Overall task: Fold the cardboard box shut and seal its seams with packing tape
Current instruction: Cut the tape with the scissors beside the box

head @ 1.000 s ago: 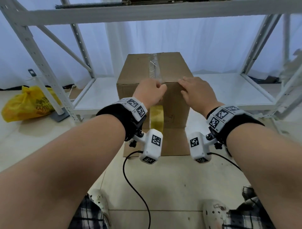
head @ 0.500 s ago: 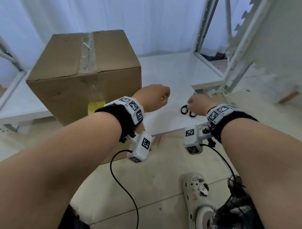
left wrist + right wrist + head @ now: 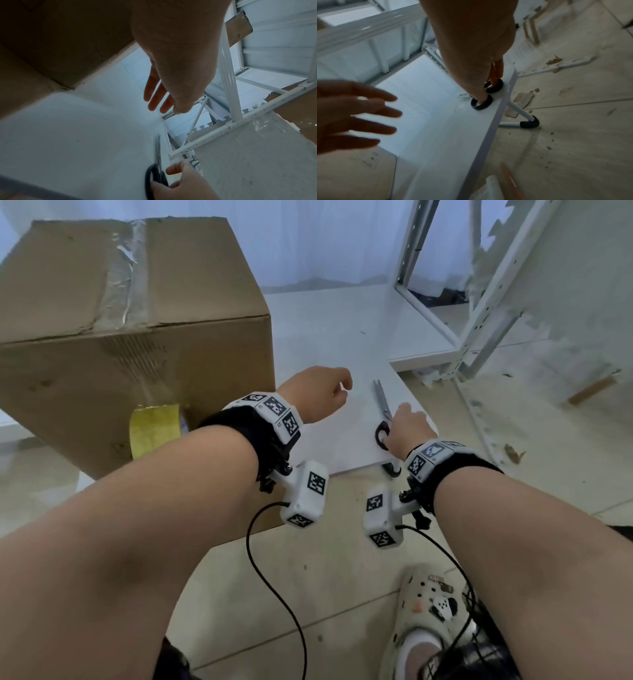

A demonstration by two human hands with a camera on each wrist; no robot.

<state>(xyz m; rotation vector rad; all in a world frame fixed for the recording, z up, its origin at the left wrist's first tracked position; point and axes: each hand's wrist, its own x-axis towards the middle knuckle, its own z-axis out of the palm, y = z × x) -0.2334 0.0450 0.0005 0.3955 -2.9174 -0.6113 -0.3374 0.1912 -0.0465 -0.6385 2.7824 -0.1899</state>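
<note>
The cardboard box stands at the left, flaps folded shut, with clear tape along its top seam and down its front. A yellow tape roll hangs against the front face at the end of that strip. Black-handled scissors lie near the front right corner of the low white table. My right hand has thumb and fingers hooked into the scissors' handle rings. My left hand hovers over the table between box and scissors, fingers straight and empty.
A white metal rack stands right of the table. The table's leg with a black foot sits on the tiled floor among cardboard scraps. My shoe and the wrist cables are below.
Both hands left the box's front top edge and moved right over the table. The left hand let go of the tape roll, which hangs on the box. The right hand reached the scissors' handles.
</note>
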